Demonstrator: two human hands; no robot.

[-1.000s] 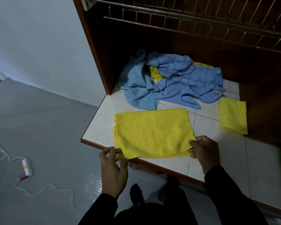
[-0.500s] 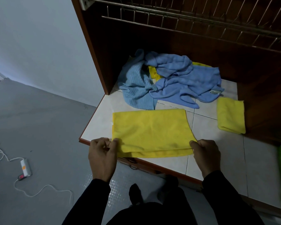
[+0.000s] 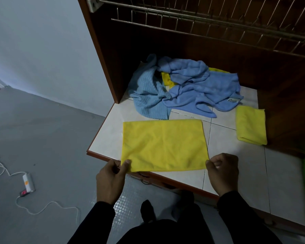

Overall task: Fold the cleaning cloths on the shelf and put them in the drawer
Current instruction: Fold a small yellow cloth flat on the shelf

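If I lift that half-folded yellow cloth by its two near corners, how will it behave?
The yellow cloth will probably sag and droop, being thin and lying flat on the tiled shelf. It looks light: the left hand and right hand only pinch it. Its layers may slip apart.

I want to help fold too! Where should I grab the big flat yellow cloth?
Judging by how it lies, take the big yellow cloth by its two near corners, coming from the shelf's front edge. It lies flat, its near edge at the tiled shelf front. The left hand and right hand already pinch there.
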